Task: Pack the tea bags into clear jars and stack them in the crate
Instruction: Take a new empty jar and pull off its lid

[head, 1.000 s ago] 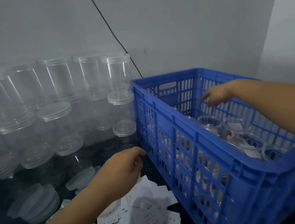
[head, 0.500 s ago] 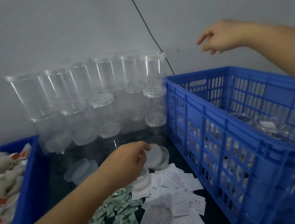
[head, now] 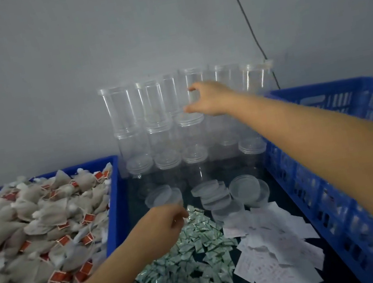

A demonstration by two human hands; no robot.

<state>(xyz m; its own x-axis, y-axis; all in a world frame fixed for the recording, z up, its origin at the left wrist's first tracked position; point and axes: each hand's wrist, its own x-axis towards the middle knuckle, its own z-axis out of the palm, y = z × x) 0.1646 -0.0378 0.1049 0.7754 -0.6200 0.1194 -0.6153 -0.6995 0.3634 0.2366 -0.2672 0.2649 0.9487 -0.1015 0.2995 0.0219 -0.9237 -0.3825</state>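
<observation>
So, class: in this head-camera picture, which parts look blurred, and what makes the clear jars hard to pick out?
Head view: motion blur smears the right forearm and the blue crate; the tea bags soften toward the left edge. The clear jars are see-through, showing mainly as pale rims against the grey wall. Lighting is dim and flat.

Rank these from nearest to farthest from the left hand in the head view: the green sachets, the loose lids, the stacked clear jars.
From the left hand:
1. Green sachets: directly beneath and just right of the hand.
2. Loose lids: just beyond the hand, to its right on the dark table.
3. Stacked clear jars: at the back against the wall, where the right hand reaches.
</observation>
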